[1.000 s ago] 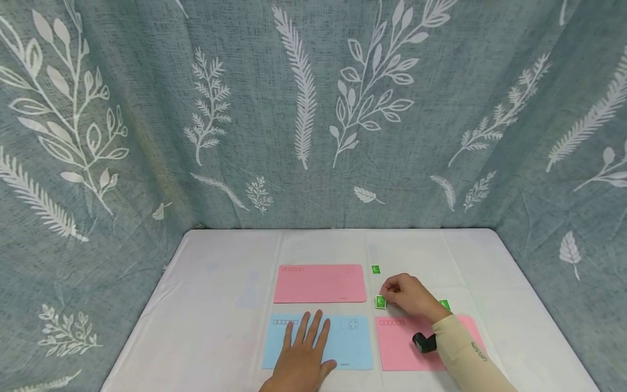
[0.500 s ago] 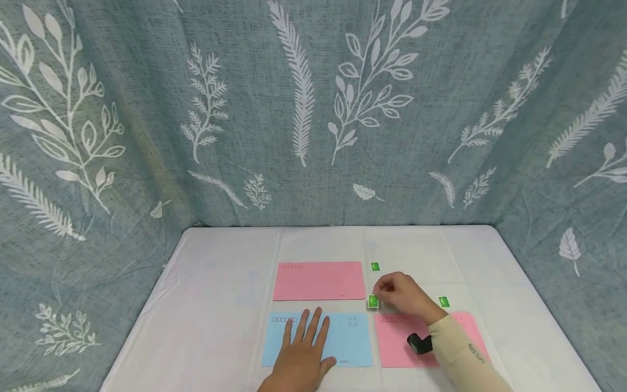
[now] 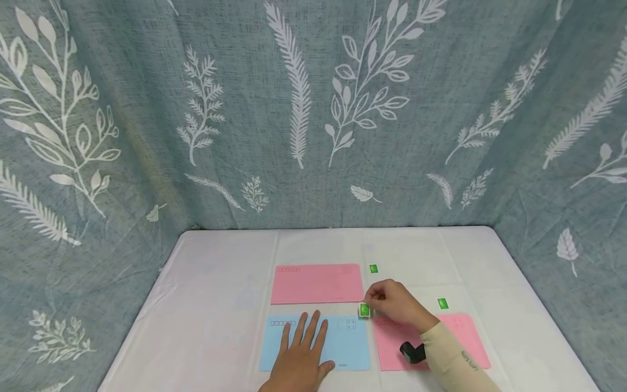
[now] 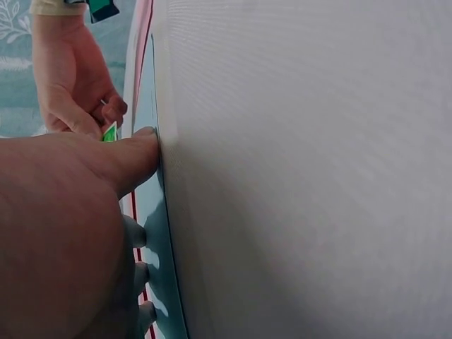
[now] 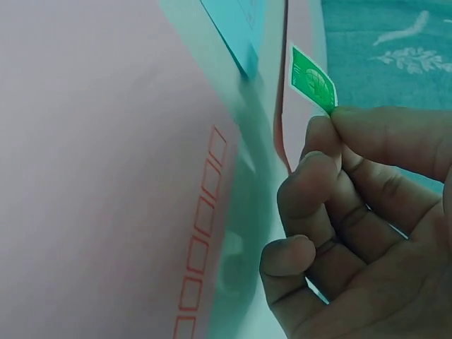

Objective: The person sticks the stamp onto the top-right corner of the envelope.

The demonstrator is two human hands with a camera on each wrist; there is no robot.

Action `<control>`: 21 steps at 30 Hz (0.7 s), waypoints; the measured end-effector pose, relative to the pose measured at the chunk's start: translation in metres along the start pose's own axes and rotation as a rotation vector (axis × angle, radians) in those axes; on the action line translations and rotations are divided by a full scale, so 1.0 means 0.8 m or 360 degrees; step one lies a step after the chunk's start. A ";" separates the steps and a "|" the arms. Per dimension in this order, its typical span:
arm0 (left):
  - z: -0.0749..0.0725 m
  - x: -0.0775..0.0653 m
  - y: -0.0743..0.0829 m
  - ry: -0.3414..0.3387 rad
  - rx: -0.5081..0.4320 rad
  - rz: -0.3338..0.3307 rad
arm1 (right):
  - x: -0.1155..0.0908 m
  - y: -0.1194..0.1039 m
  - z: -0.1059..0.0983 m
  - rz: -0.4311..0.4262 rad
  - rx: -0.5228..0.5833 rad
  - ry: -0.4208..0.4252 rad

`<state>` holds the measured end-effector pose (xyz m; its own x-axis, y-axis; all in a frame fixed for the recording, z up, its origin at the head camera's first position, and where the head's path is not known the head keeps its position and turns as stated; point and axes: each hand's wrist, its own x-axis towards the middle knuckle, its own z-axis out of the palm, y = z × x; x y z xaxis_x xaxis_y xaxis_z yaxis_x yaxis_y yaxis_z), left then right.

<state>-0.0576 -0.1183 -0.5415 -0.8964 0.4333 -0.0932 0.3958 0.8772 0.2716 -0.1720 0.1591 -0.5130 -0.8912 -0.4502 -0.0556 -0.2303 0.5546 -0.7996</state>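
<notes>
My left hand (image 3: 300,356) rests with straight, spread fingers on the light blue envelope (image 3: 345,345), covering its lower left part. Between thumb and index finger, my right hand (image 3: 399,305) pinches a small green postage stamp (image 3: 364,310) with a white border by one corner. In the right wrist view the stamp (image 5: 313,79) stands out from the fingertips, the other fingers curled below. From the head, it hangs just above the blue envelope's top right corner, where several small printed marks show. In the left wrist view my left thumb (image 4: 138,159) lies along the envelope's edge.
Behind the blue envelope lies a pink envelope (image 3: 315,284). Another pink envelope (image 3: 462,337) lies at the right, partly under the right forearm and its black wrist camera (image 3: 412,353). Two more green stamps (image 3: 374,269) (image 3: 443,303) lie on the white tablecloth (image 3: 220,305).
My right hand has carried the stamp left, from over the tablecloth to near the blue envelope's top right corner. My left hand has stayed on the envelope.
</notes>
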 end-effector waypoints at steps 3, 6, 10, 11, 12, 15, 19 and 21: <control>0.002 0.000 -0.001 0.0015 -0.0014 0.0003 | -0.001 -0.002 0.003 0.0017 0.0016 -0.0014; 0.004 0.001 -0.001 0.0020 -0.0025 0.0005 | -0.001 -0.004 0.005 0.0018 0.0049 -0.0020; 0.005 0.003 -0.002 0.0007 -0.0028 -0.0002 | 0.002 -0.007 0.007 0.0005 0.0039 -0.0009; 0.005 0.004 -0.003 0.0006 -0.0009 -0.0005 | 0.002 -0.008 0.008 -0.0002 0.0033 -0.0005; 0.006 0.004 -0.004 0.0004 -0.0008 -0.0008 | 0.003 -0.010 0.008 -0.0005 0.0030 -0.0002; 0.005 0.004 -0.004 0.0002 0.0004 -0.0008 | 0.005 -0.014 0.008 -0.0011 0.0017 0.0001; 0.002 0.003 -0.004 0.0002 -0.0007 -0.0005 | 0.006 -0.016 0.013 -0.0016 0.0014 0.0012; 0.003 0.001 -0.004 -0.0014 0.0012 -0.0015 | 0.006 -0.014 0.018 -0.0014 0.0013 0.0002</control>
<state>-0.0593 -0.1205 -0.5445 -0.8982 0.4270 -0.1041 0.3891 0.8827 0.2636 -0.1683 0.1407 -0.5129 -0.8897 -0.4541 -0.0478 -0.2349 0.5448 -0.8050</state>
